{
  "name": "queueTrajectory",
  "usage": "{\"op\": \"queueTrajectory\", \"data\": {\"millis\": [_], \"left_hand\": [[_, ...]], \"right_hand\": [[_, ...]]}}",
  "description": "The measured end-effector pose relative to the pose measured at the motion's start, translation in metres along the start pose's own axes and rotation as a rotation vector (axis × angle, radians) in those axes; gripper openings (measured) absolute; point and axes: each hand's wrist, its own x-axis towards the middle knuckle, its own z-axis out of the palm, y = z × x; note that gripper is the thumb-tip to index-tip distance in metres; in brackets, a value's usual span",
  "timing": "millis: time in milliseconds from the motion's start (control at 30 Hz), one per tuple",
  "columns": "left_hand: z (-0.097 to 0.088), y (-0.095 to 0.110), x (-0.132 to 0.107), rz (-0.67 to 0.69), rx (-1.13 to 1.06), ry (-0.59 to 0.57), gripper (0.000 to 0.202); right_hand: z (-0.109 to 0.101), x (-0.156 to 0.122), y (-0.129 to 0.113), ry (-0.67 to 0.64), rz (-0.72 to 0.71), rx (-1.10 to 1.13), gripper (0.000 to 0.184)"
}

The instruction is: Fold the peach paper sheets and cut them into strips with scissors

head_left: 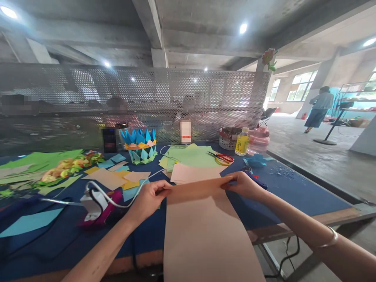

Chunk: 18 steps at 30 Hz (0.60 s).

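Observation:
A long sheet of pale orange paper (205, 235) runs from the table over its front edge toward me. Its far end is bent over into a darker, shaded strip. My left hand (152, 197) pinches the left corner of that strip between thumb and fingers. At the right corner, my right hand (242, 184) grips the same sheet, thumb and fingers closed. Just beyond the strip lie more peach paper sheets (194, 172) on a stack of light green paper (199, 154). Red-handled scissors (223, 158) rest on the green stack.
Left are a power strip (94, 201) with a white cable, small coloured paper pieces (108, 178), a blue paper-petal basket (141, 147) and paper flowers (70, 166). Back right stand a yellow-labelled bottle (242, 141) and a round bin (230, 138). A perforated screen (205, 98) stands behind the table.

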Motion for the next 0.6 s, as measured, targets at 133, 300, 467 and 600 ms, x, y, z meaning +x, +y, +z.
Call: {"op": "queueTrajectory", "data": {"millis": [133,300,467,600], "left_hand": [[0.000,-0.005,-0.023,0.321,0.342,0.002,0.027],[0.004,-0.006,-0.041,0.768,0.712,0.027,0.046],[0.009,-0.001,-0.049,0.839,0.950,0.033,0.047],[0.013,-0.003,-0.049,0.833,0.988,0.049,0.048]], "right_hand": [[0.004,-0.019,-0.003,0.039,-0.328,-0.242,0.017],[0.009,-0.035,-0.002,0.033,-0.558,-0.591,0.032],[0.011,-0.038,0.000,-0.017,-0.668,-0.780,0.028],[0.011,-0.037,0.001,-0.014,-0.693,-0.840,0.030]]}}
